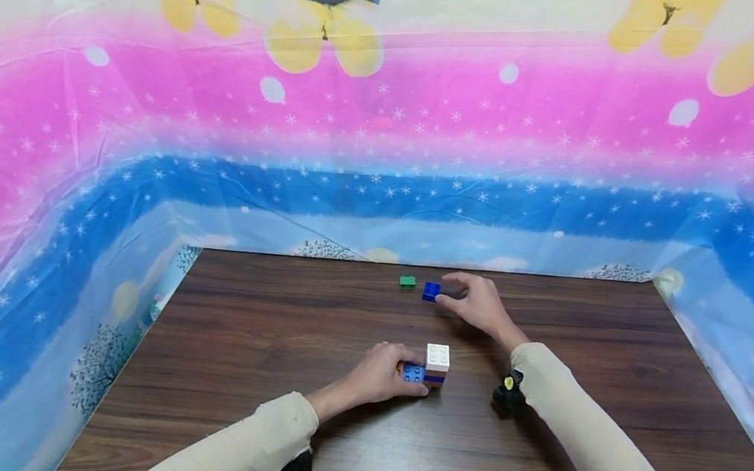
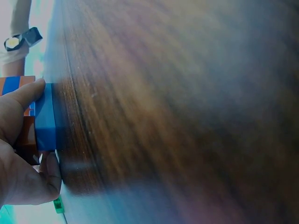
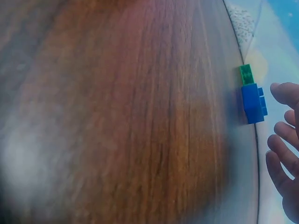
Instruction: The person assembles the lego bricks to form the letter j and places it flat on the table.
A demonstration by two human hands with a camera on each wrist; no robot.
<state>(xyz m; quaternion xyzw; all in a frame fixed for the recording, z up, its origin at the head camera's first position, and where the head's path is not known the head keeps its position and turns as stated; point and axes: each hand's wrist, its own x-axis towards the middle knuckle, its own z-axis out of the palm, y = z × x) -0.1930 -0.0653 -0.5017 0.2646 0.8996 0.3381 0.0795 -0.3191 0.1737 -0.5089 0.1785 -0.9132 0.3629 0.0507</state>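
Note:
In the head view, my left hand grips a small stack of toy building bricks near the middle of the table. A white brick tops its right part, over orange and blue layers. A lighter blue brick sits lower, between the thumb and fingers. The left wrist view shows the blue bottom brick held by that hand. Farther back, my right hand reaches beside a dark blue brick, thumb and fingers spread. The right wrist view shows a gap between the fingertips and this brick.
A green brick lies just left of the dark blue one, near the back edge of the brown wooden table. A patterned cloth hangs behind the table and along its sides.

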